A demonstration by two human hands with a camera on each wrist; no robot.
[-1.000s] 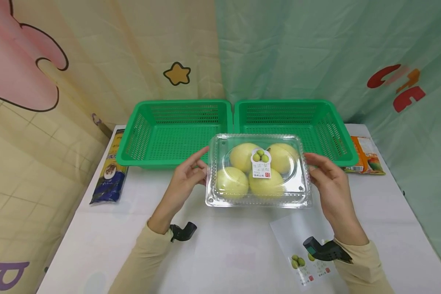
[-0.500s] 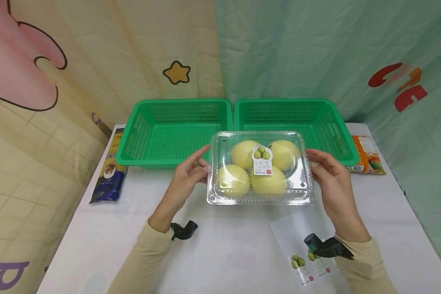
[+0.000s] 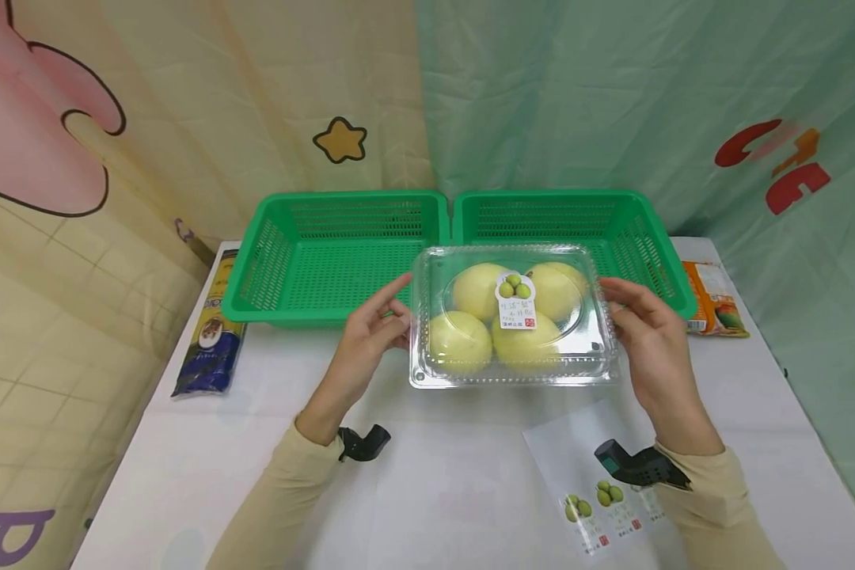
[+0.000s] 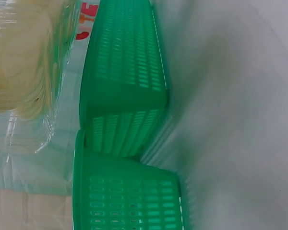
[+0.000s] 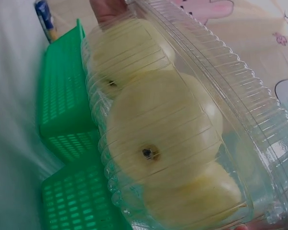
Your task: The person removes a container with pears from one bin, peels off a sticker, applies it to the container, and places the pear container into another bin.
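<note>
Both hands hold a clear plastic fruit box (image 3: pixel 506 381) above the table, its lid tilted toward me. Inside lie several pale yellow pears (image 3: pixel 459 344). A white label (image 3: pixel 517 313) with a green pear picture sticks to the lid. My left hand (image 3: pixel 356 356) grips the box's left side, index finger along the edge; my right hand (image 3: pixel 659 364) grips the opposite side, thumb toward me. The right wrist view catches the box from its ribbed side, with pears (image 5: pixel 163 129) behind the plastic. A corner of the box (image 4: pixel 31 136) shows in the left wrist view.
Behind the box, the left green basket (image 3: pixel 328 317) and the right green basket (image 3: pixel 659 245) stand side by side. A blue and yellow packet (image 3: pixel 214 340) lies far left, an orange packet (image 3: pixel 716 301) far right. A sticker sheet (image 3: pixel 563 443) lies near the right forearm.
Both hands have carried the box slightly away from me and to the right, so it overlaps more of the right basket. The grip looks the same, and more of the sticker sheet shows.
</note>
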